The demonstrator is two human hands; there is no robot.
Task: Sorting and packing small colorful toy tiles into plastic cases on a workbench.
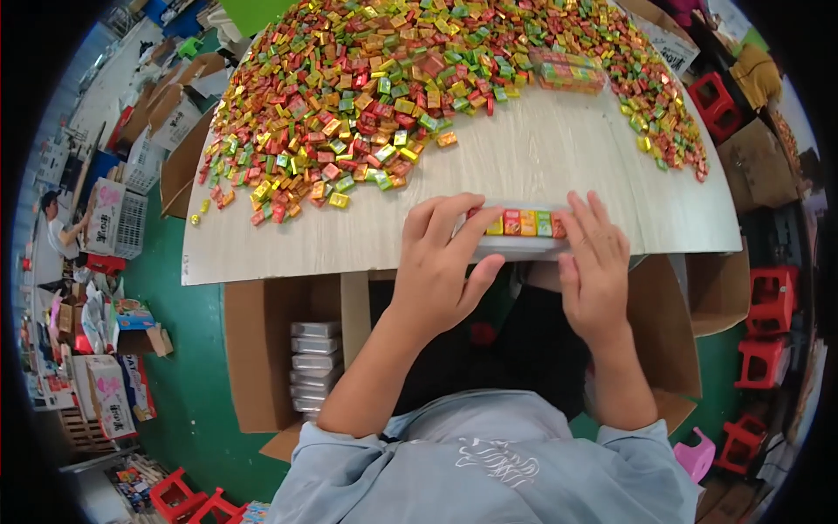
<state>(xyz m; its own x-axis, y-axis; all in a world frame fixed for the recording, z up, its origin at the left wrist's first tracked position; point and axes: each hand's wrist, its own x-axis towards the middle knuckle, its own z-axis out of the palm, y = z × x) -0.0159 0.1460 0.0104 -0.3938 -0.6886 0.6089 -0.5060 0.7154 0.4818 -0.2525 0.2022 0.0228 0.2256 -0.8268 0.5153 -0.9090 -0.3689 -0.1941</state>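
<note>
A clear plastic box (522, 229) with a row of red, yellow, orange and green wrapped candies lies at the table's near edge. My left hand (443, 258) covers its left end, thumb under the front rim. My right hand (595, 262) clasps its right end. A big heap of loose wrapped candies (349, 96) in the same colours spreads over the far half of the table. A second filled clear box (567, 72) rests among them at the far right.
The pale wooden table (541, 148) has bare surface between heap and box. An open cardboard carton (262, 349) below left holds stacked filled boxes (316, 362). Red stools (768, 301) stand right. Cartons and another person (57, 229) are far left.
</note>
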